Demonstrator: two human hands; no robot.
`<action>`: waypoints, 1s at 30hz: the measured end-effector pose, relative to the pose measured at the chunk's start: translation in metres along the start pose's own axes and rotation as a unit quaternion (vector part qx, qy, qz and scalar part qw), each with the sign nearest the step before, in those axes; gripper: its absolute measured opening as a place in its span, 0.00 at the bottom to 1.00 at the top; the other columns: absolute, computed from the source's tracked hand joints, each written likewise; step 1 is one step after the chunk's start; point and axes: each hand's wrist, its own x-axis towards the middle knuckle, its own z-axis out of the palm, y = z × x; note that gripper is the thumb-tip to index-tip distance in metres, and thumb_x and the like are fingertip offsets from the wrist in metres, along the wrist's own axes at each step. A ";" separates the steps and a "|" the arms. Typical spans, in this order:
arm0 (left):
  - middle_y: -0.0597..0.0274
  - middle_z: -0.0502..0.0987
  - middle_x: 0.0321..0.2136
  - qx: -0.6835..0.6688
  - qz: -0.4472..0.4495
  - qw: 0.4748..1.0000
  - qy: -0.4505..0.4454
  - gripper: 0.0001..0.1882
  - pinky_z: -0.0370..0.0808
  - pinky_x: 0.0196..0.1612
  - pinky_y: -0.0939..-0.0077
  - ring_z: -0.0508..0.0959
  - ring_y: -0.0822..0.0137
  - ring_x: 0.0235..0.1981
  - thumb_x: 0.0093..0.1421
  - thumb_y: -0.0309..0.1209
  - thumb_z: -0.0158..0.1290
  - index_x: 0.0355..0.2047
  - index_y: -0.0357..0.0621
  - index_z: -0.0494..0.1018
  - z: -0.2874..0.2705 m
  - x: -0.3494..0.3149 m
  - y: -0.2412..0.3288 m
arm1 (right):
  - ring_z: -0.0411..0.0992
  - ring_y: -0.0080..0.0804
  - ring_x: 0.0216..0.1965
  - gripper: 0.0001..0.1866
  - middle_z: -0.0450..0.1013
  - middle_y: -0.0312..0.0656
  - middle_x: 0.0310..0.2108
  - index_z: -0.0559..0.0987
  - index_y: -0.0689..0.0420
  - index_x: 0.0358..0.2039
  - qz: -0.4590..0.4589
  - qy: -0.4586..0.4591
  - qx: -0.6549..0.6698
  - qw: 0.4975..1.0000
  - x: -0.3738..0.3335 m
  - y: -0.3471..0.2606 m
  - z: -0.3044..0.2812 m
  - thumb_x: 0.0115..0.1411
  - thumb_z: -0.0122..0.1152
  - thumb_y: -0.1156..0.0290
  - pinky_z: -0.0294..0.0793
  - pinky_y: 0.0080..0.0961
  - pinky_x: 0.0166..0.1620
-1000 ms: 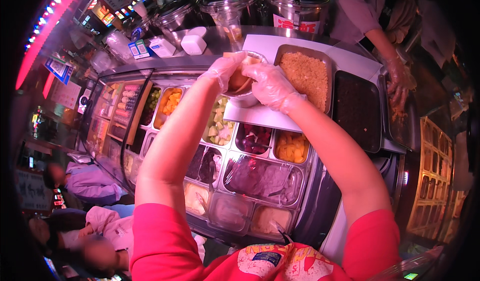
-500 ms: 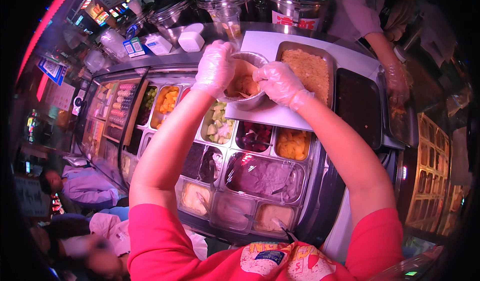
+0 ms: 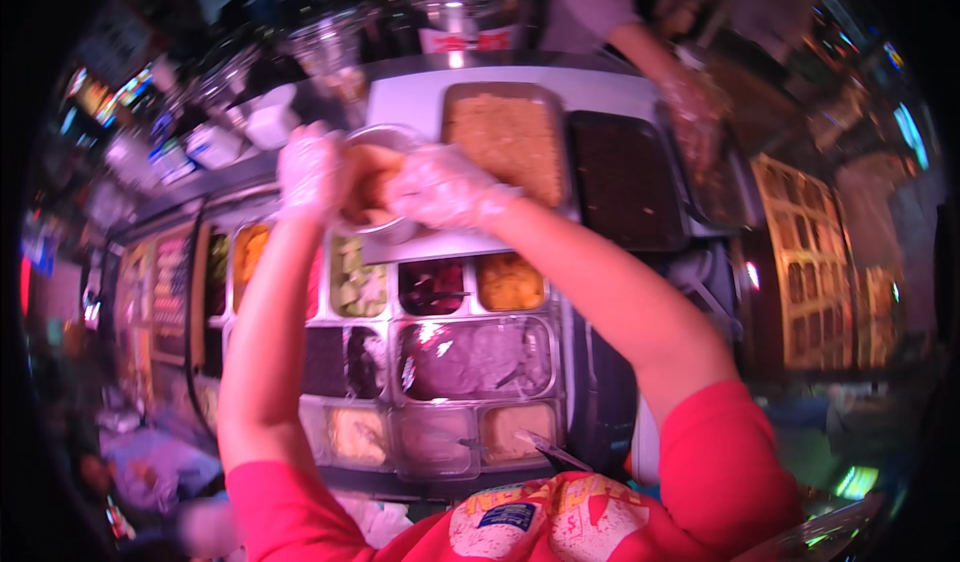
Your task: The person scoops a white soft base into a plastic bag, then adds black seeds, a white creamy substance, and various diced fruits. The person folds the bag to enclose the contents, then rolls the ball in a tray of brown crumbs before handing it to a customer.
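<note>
A round metal bowl (image 3: 400,140) stands at the far edge of the topping counter, partly on a white board (image 3: 400,97). Inside it shows a soft tan sheet (image 3: 372,167), folded or curled; its exact kind is unclear. At the bowl's left side, my left hand (image 3: 315,174), in a clear plastic glove, has its fingers closed at the sheet's edge. My right hand (image 3: 435,187), gloved likewise, reaches over the right rim and pinches the sheet from that side. Motion blurs the fingertips, and the hands cover part of the bowl.
Right of the bowl are a tray of tan crumbs (image 3: 505,142) and a dark tray (image 3: 625,192). Another person's gloved hand (image 3: 695,122) works beyond. Nearer me sit pans of green cubes (image 3: 360,280), orange pieces (image 3: 510,284) and purple paste (image 3: 470,357). A lidded pot (image 3: 470,12) stands behind.
The whole view has swung, so the counter, bowl and hands appear farther left. Both hands remain at the tan sheet in the bowl. The other person's hand stays over the far-right tray.
</note>
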 end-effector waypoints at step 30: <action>0.54 0.80 0.43 -0.628 -0.060 0.776 0.017 0.19 0.76 0.51 0.70 0.81 0.63 0.45 0.60 0.14 0.59 0.51 0.37 0.75 -0.101 -0.199 0.260 | 0.78 0.28 0.48 0.10 0.81 0.42 0.47 0.82 0.62 0.47 0.485 0.285 0.339 0.754 -0.307 -0.214 -0.112 0.65 0.63 0.80 0.77 0.24 0.54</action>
